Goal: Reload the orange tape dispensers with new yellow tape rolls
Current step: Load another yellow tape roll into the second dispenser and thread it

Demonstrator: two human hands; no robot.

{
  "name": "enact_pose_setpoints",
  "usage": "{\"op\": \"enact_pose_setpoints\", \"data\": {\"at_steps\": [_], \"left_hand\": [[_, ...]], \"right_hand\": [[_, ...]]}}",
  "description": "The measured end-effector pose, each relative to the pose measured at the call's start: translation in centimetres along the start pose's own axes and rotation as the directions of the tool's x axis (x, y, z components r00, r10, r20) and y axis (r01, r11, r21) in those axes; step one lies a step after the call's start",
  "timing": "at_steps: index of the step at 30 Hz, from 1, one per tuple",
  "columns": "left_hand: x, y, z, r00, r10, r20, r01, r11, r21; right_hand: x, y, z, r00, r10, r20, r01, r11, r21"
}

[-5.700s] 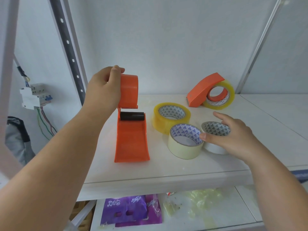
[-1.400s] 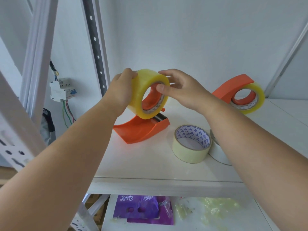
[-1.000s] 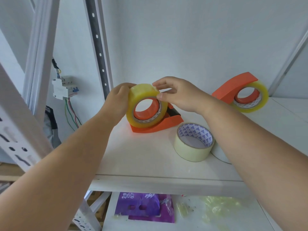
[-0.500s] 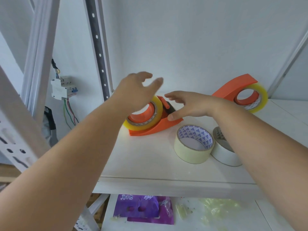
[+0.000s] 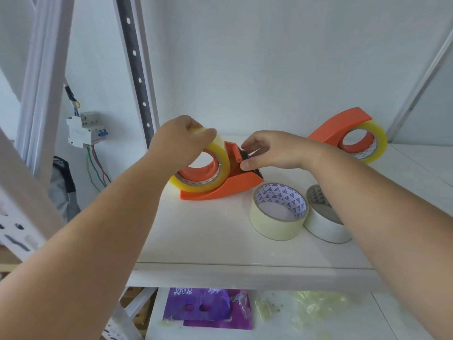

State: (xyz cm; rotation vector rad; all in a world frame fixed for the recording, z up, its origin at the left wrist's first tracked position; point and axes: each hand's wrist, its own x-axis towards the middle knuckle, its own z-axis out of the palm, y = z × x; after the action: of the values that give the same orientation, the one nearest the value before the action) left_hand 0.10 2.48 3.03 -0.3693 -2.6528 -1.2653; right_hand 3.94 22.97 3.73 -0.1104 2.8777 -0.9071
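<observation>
The yellow tape roll sits on the hub of the near orange dispenser, which rests on the white shelf towards its left end. We keep the left hand closed over the top of the roll; we judge this steadies roll and dispenser together so neither tips while the front end is worked. The right hand pinches at the black roller just behind the serrated blade, thumb below and fingers above. Whether a tape end lies in that pinch we cannot tell, as the tape is clear and the fingers cover the spot. The step in hand appears to be threading the tape over the roller towards the blade.

A second dispenser, already carrying a yellow roll, stands at the back right, well apart. Two spare rolls, a cream roll and a white roll, lie flat and touching near the front edge, partly under the right forearm.
</observation>
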Motion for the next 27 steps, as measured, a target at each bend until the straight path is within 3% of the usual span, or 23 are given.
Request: {"op": "enact_pose_setpoints", "data": {"at_steps": [4, 9, 17, 27], "left_hand": [[0.1, -0.2, 0.3, 0.999, -0.041, -0.006, 0.04, 0.989, -0.144], [0.1, -0.3, 0.5, 0.998, -0.068, -0.019, 0.062, 0.976, -0.207], [-0.1, -0.3, 0.6, 0.998, -0.049, -0.03, 0.042, 0.979, -0.197], [0.1, -0.8, 0.4, 1.0, 0.001, -0.014, -0.004, 0.98, -0.201]], "right_hand": [[0.3, 0.3, 0.3, 1.0, 0.008, 0.0, -0.008, 1.0, 0.004], [0.6, 0.5, 0.7, 0.997, 0.024, -0.071, -0.023, 1.0, 0.014], [0.3, -0.2, -0.2, 0.997, 0.061, -0.045, -0.06, 0.998, 0.016], [0.6, -0.2, 0.2, 0.984, 0.086, -0.154, -0.101, 0.99, -0.094]]}}
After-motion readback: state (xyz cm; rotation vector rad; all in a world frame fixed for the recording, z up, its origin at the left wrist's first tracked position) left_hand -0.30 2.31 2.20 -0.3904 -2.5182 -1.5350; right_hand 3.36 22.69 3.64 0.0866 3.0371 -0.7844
